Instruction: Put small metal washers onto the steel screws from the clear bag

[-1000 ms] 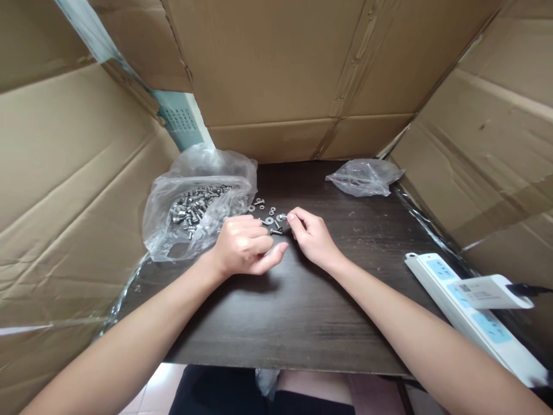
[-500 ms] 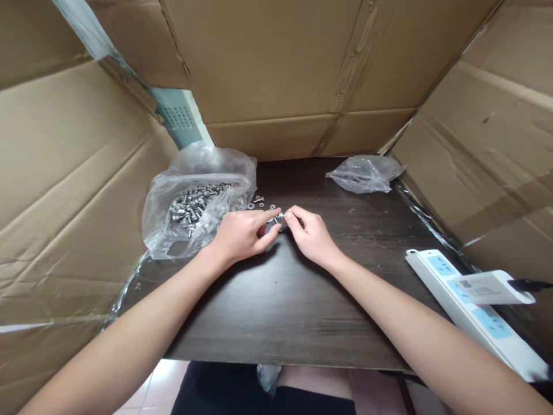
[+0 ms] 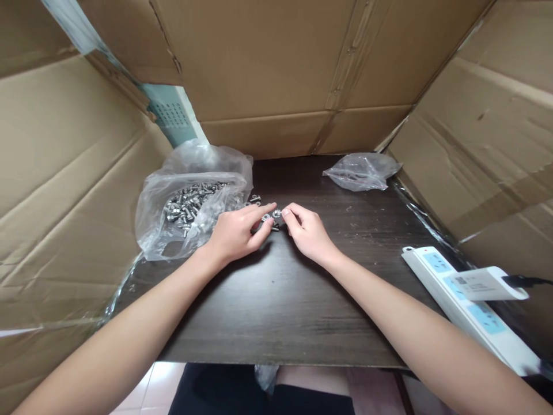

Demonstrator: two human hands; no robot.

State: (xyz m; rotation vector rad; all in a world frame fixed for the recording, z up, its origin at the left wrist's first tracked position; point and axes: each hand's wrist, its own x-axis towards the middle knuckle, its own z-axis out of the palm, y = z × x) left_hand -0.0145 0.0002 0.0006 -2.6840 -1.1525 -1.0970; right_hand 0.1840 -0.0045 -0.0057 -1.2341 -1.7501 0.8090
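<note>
Right hand [image 3: 311,233] pinches a metal fastener [image 3: 277,213] at its ten o'clock; left hand [image 3: 235,234] has thumb and forefinger parted.

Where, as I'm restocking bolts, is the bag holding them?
In the head view, the bag of bolts sits on the left of the dark table, beyond and left of the left hand.

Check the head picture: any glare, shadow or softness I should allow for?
Head view: pale sheen on the dark tabletop; head view: soft shadow under the left hand; head view: small metal piece in the right hand looks soft, fine detail unreadable.
</note>
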